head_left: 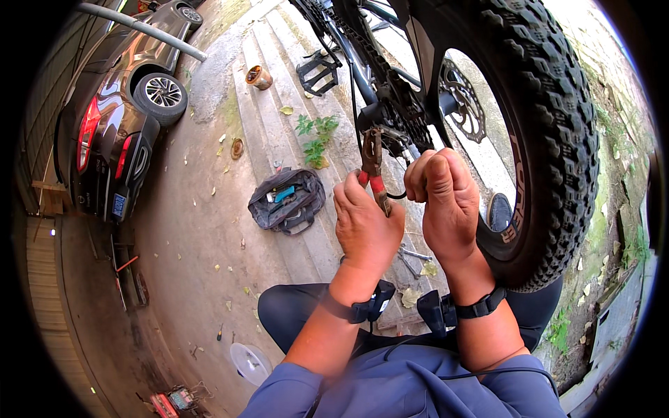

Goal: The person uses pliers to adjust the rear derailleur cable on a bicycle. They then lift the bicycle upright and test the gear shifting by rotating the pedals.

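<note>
While your left hand (371, 226) clamps red-handled pliers (373, 155) at the rear derailleur (395, 141) and your right hand (449, 195) apparently pinches black cable (396, 196) beside it, work looks unfinished.

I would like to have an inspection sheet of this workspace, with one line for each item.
Surface: grey concrete steps, scattered dry leaves.
Job's things: black bicycle with black knobby tyre; red-handled metal pliers near its gear mechanism.
Clutter: open dark-grey fabric bag; clear plastic tub.
Hands: left hand holds the pliers; right hand closed, contents hidden.
Cables: thin black cable across the blue shirt.
Surroundings: dark glossy parked car; green leafy plant.
</note>
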`<state>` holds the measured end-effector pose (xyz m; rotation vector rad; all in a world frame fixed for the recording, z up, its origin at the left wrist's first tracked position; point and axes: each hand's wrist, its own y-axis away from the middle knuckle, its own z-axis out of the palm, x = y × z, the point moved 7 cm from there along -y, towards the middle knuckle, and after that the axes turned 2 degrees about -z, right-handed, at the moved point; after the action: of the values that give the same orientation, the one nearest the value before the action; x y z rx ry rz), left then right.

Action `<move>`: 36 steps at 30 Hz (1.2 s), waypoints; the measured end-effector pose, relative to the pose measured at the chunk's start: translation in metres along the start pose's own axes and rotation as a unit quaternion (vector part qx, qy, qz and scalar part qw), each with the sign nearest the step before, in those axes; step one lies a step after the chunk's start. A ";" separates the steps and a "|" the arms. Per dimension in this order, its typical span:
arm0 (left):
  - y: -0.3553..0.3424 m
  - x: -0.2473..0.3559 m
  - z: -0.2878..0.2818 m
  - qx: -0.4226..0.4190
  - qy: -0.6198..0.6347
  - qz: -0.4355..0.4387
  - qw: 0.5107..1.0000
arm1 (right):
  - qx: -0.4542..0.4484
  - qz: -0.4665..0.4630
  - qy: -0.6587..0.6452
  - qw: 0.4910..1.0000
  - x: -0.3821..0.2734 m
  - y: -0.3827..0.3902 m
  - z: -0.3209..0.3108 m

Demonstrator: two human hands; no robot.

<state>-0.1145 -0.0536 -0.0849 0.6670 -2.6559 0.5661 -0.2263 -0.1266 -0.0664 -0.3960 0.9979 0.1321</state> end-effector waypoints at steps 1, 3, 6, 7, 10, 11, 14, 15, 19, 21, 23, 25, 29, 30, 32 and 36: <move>-0.001 -0.001 0.000 0.001 -0.002 -0.001 1.000 | 0.000 -0.001 0.003 1.000 0.000 0.000 0.000; -0.002 -0.004 0.000 0.000 -0.008 0.003 1.000 | 0.000 -0.002 0.008 1.000 0.000 0.000 0.000; -0.009 -0.012 -0.002 -0.006 -0.026 0.025 0.999 | 0.002 -0.003 0.011 1.000 -0.001 0.000 0.000; -0.012 -0.016 -0.004 -0.008 -0.036 0.036 0.999 | 0.003 -0.005 0.009 1.000 -0.001 0.000 0.000; -0.026 -0.027 -0.010 -0.010 -0.037 0.098 0.994 | 0.016 -0.009 -0.016 1.000 0.004 0.001 -0.003; -0.032 -0.030 -0.010 -0.007 -0.035 0.124 0.992 | 0.022 -0.011 -0.027 0.999 0.005 0.001 -0.005; -0.051 -0.035 -0.019 0.004 -0.038 0.204 0.978 | 0.024 -0.004 -0.030 0.999 0.006 0.001 -0.004; -0.056 -0.041 -0.016 -0.005 -0.037 0.218 0.975 | 0.024 -0.004 -0.026 0.999 0.006 0.002 -0.005; -0.082 -0.043 -0.020 -0.006 -0.057 0.302 0.952 | 0.025 -0.007 -0.023 0.999 0.003 0.001 -0.004; -0.092 -0.042 -0.022 -0.013 -0.064 0.337 0.939 | 0.025 -0.008 -0.020 0.999 0.003 0.002 -0.004; -0.097 -0.043 -0.021 -0.018 -0.060 0.347 0.936 | 0.025 -0.012 -0.021 0.999 0.005 0.002 -0.005; -0.100 -0.043 -0.021 -0.017 -0.060 0.355 0.933 | 0.023 -0.015 -0.019 0.999 0.004 0.002 -0.005; -0.106 -0.040 -0.024 -0.003 -0.074 0.383 0.921 | 0.023 -0.021 -0.025 0.999 0.004 0.002 -0.004; -0.110 -0.038 -0.026 0.000 -0.079 0.395 0.915 | 0.023 -0.022 -0.024 0.999 0.004 0.002 -0.004; -0.117 -0.036 -0.028 -0.018 -0.083 0.410 0.908 | 0.024 -0.023 -0.021 0.999 0.002 0.002 -0.005; -0.131 -0.030 -0.034 -0.027 -0.097 0.445 0.890 | 0.025 -0.019 -0.037 0.999 0.005 0.002 -0.004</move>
<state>-0.0148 -0.1333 -0.0298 -0.6115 -3.0540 0.6544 -0.2272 -0.1265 -0.0733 -0.3605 0.9183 0.0867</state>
